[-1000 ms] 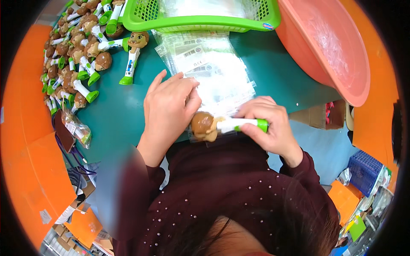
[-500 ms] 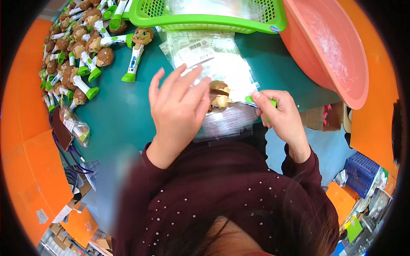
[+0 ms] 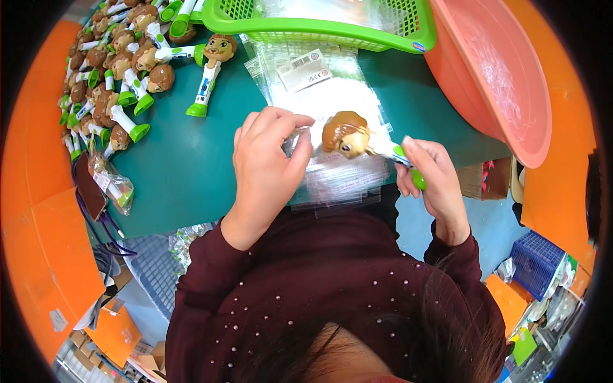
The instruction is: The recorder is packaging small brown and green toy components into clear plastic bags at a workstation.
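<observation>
My right hand [image 3: 434, 175] grips a toy figure [image 3: 345, 134] by its green-and-white lower end. The figure's brown-haired head points left, above a stack of clear plastic bags [image 3: 348, 182] at the table's near edge. Left of that head, my left hand [image 3: 262, 159] is curled, with the edge of a clear plastic bag [image 3: 295, 140] between its thumb and fingers. A white printed card [image 3: 305, 70] lies on the bags farther back. Another figure [image 3: 207, 80] of the same kind lies by itself on the green table, to the left of the bags.
Many similar figures [image 3: 105, 96] are heaped at the left. Below them lies a bagged figure [image 3: 113, 182] next to a brown card with a purple cord [image 3: 92, 198]. A green basket [image 3: 319, 27] stands at the back, and a pink basin [image 3: 485, 121] with clear plastic inside at the right.
The toy's head has come up off the bags and turned, held by my right hand. My left hand's spread fingers have closed in on the edge of a clear plastic bag.
</observation>
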Motion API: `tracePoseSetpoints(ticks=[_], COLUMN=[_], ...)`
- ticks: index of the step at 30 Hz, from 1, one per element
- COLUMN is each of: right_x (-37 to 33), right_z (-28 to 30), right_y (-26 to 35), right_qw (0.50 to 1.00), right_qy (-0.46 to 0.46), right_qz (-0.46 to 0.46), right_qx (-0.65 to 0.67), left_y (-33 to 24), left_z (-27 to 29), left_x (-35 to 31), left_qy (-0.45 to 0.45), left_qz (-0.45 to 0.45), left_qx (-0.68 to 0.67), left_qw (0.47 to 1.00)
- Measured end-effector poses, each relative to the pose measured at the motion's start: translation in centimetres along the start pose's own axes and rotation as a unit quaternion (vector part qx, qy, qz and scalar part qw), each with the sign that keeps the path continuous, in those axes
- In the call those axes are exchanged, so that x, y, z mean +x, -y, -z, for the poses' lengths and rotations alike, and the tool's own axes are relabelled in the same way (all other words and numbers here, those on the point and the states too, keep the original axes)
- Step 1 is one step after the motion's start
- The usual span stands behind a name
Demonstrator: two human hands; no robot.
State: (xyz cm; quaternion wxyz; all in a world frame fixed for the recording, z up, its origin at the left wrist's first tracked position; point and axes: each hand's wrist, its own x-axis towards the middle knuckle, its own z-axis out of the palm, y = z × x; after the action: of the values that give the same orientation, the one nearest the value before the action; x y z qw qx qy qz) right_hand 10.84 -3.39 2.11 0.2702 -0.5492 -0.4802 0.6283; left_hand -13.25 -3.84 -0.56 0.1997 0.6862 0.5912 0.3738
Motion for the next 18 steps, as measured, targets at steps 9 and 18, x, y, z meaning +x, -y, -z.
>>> tracePoseSetpoints(ticks=[9, 18], right_x=[-1.2, -1.0], right_z=[-1.1, -2.4], right_y=[-1.7, -1.3], right_qw=[0.769, 0.874], right_qy=[-0.174, -0.191], right_qz=[0.425, 0.256], right_qx=[-0.445, -0.365], left_y=[-0.8, -0.9], left_z=[-0.4, -1.6], left_x=[1.0, 0.5], left_qy=[0.010, -0.098], left_qz=[0.061, -0.145], left_qx=[-0.053, 0.042], left_qw=[0.997, 0.984])
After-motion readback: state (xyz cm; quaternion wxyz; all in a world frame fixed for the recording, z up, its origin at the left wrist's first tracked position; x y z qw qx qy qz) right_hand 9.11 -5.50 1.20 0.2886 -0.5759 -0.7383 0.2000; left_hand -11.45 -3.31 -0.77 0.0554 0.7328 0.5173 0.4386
